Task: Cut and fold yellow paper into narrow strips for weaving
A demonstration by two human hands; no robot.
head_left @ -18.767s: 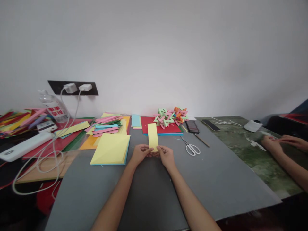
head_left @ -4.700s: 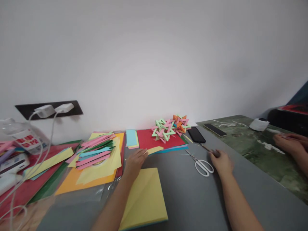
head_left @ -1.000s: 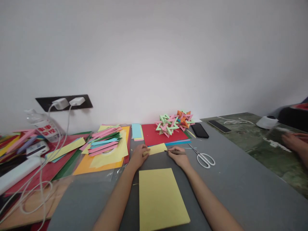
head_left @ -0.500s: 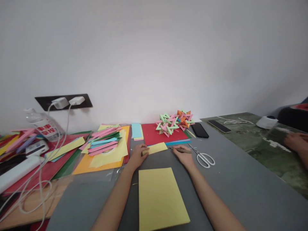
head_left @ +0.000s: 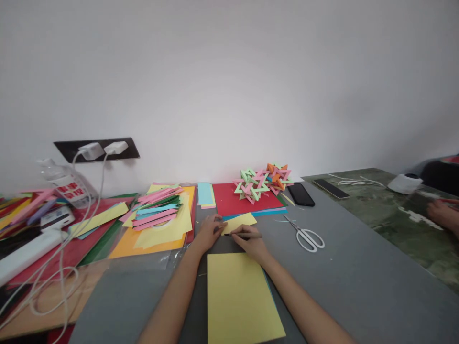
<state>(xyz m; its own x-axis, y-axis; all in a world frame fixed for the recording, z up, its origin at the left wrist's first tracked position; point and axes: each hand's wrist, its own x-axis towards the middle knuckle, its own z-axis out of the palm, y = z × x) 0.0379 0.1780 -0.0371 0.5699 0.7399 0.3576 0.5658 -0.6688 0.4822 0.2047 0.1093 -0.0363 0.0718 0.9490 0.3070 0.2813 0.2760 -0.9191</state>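
A small yellow paper strip lies on the grey table in front of me, slightly slanted. My left hand has its fingers curled over the strip's left end, gripping it. In my right hand is a dark pen, held in a writing grip. The pen's tip points left and sits at the strip's lower edge near my left fingertips; whether it touches the paper I cannot tell. Just below my hands, a stack of larger yellow paper sheets shows a blue edge on its right side.
White-handled scissors lie right of my hands. Behind are red paper, folded paper stars and a phone. Paper strips, cables and a bottle stand left. Another person's hand is far right.
My right hand has moved left with the pen, from beside the strip's right end to its lower edge. The left hand stays at the strip's left end. The view has shifted slightly.
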